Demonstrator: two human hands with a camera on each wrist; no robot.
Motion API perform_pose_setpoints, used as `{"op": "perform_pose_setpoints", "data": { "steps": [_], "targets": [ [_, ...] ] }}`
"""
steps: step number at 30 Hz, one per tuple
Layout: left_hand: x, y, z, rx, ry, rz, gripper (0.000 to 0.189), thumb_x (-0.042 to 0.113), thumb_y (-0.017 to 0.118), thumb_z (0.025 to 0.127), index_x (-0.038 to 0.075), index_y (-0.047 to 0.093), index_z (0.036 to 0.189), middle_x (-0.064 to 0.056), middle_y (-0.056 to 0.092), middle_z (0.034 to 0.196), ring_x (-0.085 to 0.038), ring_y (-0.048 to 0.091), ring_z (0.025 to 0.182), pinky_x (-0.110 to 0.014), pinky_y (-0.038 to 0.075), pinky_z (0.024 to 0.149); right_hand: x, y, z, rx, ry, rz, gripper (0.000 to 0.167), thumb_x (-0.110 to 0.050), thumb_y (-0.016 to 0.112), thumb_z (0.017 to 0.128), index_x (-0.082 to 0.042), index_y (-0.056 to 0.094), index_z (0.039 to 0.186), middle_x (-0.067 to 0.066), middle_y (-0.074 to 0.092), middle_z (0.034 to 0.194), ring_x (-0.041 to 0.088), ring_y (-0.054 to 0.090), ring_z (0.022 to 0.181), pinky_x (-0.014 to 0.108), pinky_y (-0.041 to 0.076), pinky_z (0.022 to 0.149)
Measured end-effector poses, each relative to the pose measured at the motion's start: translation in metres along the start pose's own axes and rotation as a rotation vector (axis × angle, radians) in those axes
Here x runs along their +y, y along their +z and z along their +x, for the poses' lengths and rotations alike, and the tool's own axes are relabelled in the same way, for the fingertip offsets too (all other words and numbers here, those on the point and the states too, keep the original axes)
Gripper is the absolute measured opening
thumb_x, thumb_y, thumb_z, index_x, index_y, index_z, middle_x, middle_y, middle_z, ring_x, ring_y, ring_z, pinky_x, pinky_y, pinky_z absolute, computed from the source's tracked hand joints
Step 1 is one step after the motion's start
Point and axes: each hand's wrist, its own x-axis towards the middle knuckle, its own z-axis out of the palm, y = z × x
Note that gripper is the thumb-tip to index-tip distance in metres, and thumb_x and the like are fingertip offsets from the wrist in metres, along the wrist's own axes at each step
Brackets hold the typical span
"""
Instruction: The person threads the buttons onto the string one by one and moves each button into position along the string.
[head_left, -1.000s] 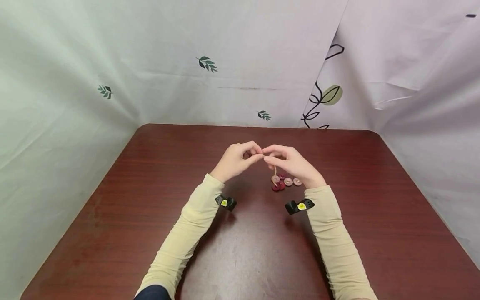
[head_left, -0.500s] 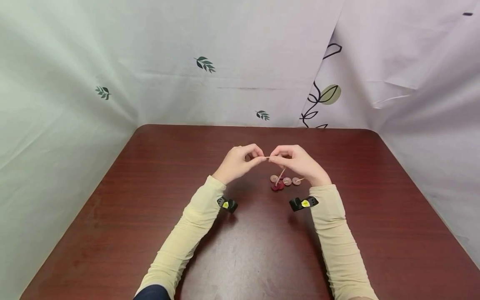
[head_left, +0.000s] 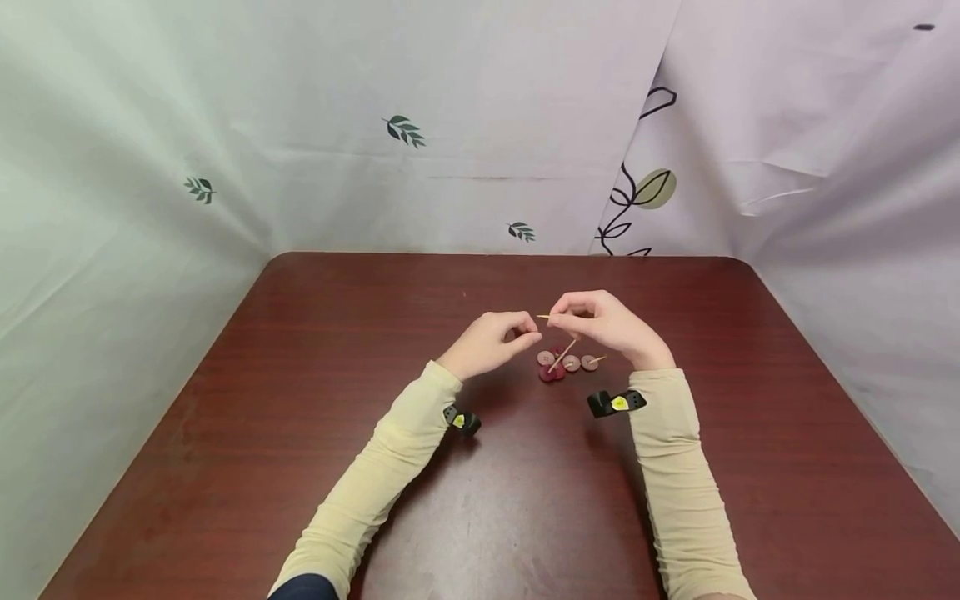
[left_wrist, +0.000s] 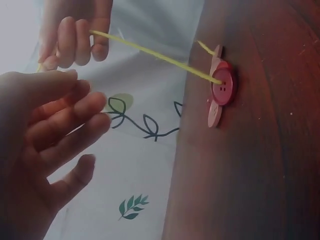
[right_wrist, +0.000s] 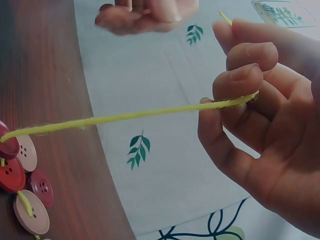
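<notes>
My right hand pinches a yellow yarn near its end between thumb and forefinger. The tip sticks out toward the left hand. Lower down, the yarn passes over the curled fingers of the right hand and runs taut to a dark red button at the table. My left hand is just apart from the yarn tip, its fingers loosely bent with nothing seen between them. Under the right hand lie pink buttons and red buttons, several in all, some with yarn through their holes.
A dark red-brown wooden table lies under both arms. White cloth with leaf prints hangs behind it and at both sides. Each wrist wears a small black camera strap.
Both hands were together at the yarn tip. My left hand has let go and moved down and slightly right; my right hand has drawn right, and the yarn below it has straightened.
</notes>
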Motion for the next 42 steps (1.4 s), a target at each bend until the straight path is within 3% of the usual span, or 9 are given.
{"op": "perform_pose_setpoints", "data": {
  "steps": [4,9,13,17,22,29,36,42],
  "targets": [
    [0.000,0.003,0.000,-0.088,-0.005,0.025,0.012,0.017,0.057,0.097,0.012,0.067,0.103,0.000,0.070,0.096,-0.012,0.059,0.083,-0.025,0.049,0.079,0.000,0.001,0.000,-0.026,-0.002,0.004,0.012,-0.017,0.064,0.093,-0.006,0.067,0.096,-0.001,0.056,0.065,0.014,0.055,0.064,0.029,0.047,0.063],
    [-0.003,0.010,0.000,-0.258,-0.011,0.087,0.024,0.011,0.049,0.099,0.011,0.063,0.119,-0.004,0.068,0.116,-0.016,0.062,0.105,-0.033,0.048,0.096,0.000,0.003,-0.001,-0.041,-0.005,0.001,0.015,-0.018,0.064,0.093,-0.004,0.067,0.096,0.005,0.054,0.065,0.017,0.052,0.063,0.031,0.044,0.061],
    [-0.007,0.016,-0.002,-0.386,0.001,0.100,0.032,0.006,0.048,0.098,0.009,0.058,0.128,-0.006,0.066,0.125,-0.018,0.061,0.116,-0.034,0.045,0.102,0.001,0.003,-0.001,-0.050,-0.018,-0.004,0.011,-0.018,0.064,0.093,-0.007,0.067,0.094,0.007,0.051,0.064,0.014,0.049,0.059,0.026,0.040,0.057],
    [-0.011,0.023,-0.005,-0.453,-0.025,0.147,0.037,0.010,0.050,0.098,0.013,0.054,0.135,-0.002,0.061,0.135,-0.020,0.056,0.125,-0.037,0.042,0.107,0.004,0.004,-0.001,-0.076,-0.020,-0.001,0.009,-0.018,0.063,0.094,-0.010,0.066,0.093,0.003,0.047,0.062,0.012,0.045,0.056,0.026,0.036,0.054],
    [-0.012,0.028,-0.006,-0.452,-0.075,0.221,0.038,0.019,0.053,0.098,0.019,0.054,0.137,0.001,0.057,0.139,-0.024,0.050,0.129,-0.047,0.039,0.107,0.005,0.004,-0.001,-0.104,0.000,-0.017,0.012,-0.019,0.063,0.094,-0.008,0.067,0.096,-0.003,0.055,0.065,0.015,0.047,0.061,0.029,0.042,0.060],
    [-0.009,0.026,-0.005,-0.371,-0.108,0.267,0.032,0.021,0.061,0.094,0.013,0.060,0.125,-0.003,0.063,0.116,-0.023,0.056,0.114,-0.043,0.041,0.098,0.004,0.004,0.000,-0.125,-0.005,-0.056,0.018,-0.019,0.062,0.094,-0.003,0.067,0.099,-0.005,0.061,0.072,0.016,0.053,0.071,0.029,0.045,0.068],
    [-0.012,0.026,-0.005,-0.357,-0.147,0.365,0.028,0.026,0.068,0.089,0.013,0.067,0.113,-0.001,0.059,0.092,-0.019,0.055,0.091,-0.035,0.040,0.082,0.004,0.004,0.000,-0.127,0.014,-0.073,0.016,-0.021,0.062,0.094,-0.007,0.067,0.097,-0.007,0.060,0.073,0.010,0.047,0.068,0.030,0.045,0.064],
    [-0.013,0.025,-0.005,-0.339,-0.135,0.416,0.018,0.019,0.071,0.086,0.013,0.072,0.103,-0.001,0.062,0.089,-0.020,0.060,0.088,-0.035,0.047,0.082,0.004,0.005,-0.001,-0.128,0.006,-0.089,0.012,-0.021,0.062,0.094,-0.010,0.067,0.095,-0.006,0.056,0.070,0.009,0.042,0.062,0.026,0.038,0.059]
  ]
}}
